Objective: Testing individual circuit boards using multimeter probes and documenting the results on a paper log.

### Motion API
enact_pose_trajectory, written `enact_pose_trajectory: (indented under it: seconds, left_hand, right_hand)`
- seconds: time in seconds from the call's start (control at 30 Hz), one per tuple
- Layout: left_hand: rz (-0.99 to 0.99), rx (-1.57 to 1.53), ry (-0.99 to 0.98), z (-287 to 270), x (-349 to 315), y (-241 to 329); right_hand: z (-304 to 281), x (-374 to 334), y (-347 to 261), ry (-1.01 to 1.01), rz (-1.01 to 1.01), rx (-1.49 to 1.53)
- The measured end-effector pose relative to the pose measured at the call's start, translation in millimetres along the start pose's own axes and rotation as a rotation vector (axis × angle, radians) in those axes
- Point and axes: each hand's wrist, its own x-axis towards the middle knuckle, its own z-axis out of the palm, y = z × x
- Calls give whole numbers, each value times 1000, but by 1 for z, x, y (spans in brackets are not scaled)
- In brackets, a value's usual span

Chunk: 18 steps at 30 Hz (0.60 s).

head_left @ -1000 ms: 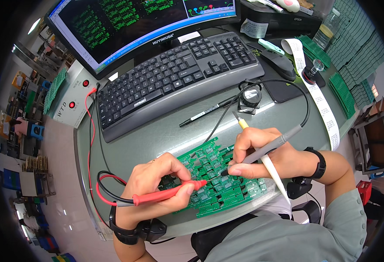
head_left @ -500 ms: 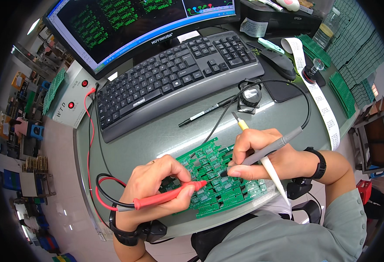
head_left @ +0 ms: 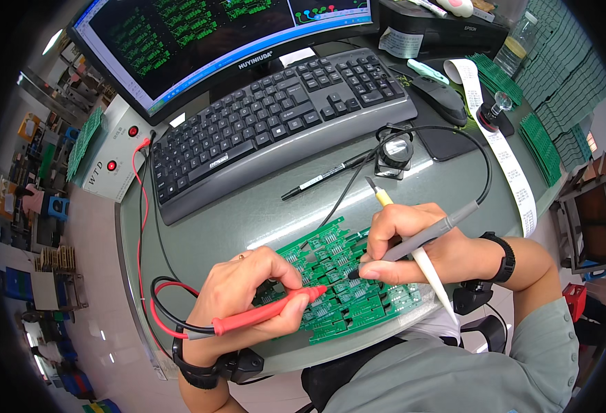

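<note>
A panel of green circuit boards (head_left: 358, 318) lies near the front edge of the table, partly covered by both hands. My left hand (head_left: 248, 289) is closed around a red test probe (head_left: 265, 314), whose tip points at the middle of the panel. In my right hand (head_left: 420, 244) a grey test probe (head_left: 423, 236) is pinched, its black tip down at the boards close to the red one. A yellow and white pen-shaped tool with a blade-like end (head_left: 434, 279) is also tucked in the right hand. Whether the tips touch the boards I cannot tell.
A black keyboard (head_left: 268, 120) stands below the monitor (head_left: 213, 41). A pen (head_left: 325, 180), a small black stamp (head_left: 394, 153), a mouse (head_left: 439, 100) and a long paper strip (head_left: 506, 165) lie around it. A white box with red sockets (head_left: 113, 151) stands left; green boards (head_left: 540, 148) are stacked right.
</note>
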Motion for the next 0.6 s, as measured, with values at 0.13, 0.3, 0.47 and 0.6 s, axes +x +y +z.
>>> enact_pose_trajectory:
  seconds: [0.13, 0.3, 0.47, 0.6]
  left_hand:
    - [1, -6, -1, 0, 0, 0]
    - [-73, -61, 71, 4, -1, 1]
    - [-77, -135, 68, 4, 1, 1]
    - [-151, -140, 26, -1, 0, 9]
  right_hand:
    - [-1, 0, -1, -8, 9, -8]
    - [0, 0, 0, -7, -8, -19]
    - [-1, -1, -6, 22, 35, -3]
    - [-7, 14, -25, 56, 124, -145]
